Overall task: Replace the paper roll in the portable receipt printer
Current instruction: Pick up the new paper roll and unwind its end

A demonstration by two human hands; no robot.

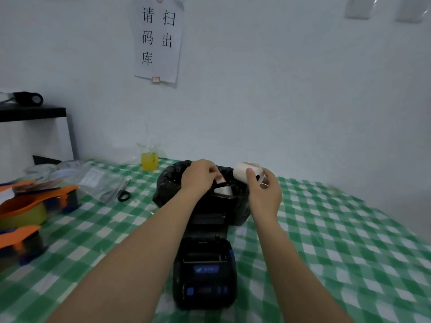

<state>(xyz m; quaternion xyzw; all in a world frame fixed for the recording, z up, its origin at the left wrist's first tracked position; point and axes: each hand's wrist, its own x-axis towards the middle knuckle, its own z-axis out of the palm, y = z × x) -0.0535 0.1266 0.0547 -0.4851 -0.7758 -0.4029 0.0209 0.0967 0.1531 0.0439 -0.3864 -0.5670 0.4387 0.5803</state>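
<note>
1. A desk (326,229) under a green-and-white checked cloth runs out of view at the bottom and left edges; to the right of the printer it lies bare.
2. A black bag (168,183) sits just behind the printer; its contents are mostly hidden, though one white roll shows inside.
3. The black receipt printer (205,271) stands at the near edge, lid open; its paper bay is too dark to read.
4. The left hand (198,176), over the bag, pinches a small pink-and-white scrap, blurred.
5. The right hand (263,190) grips a white paper roll (247,173) above the bag's right rim.
</note>
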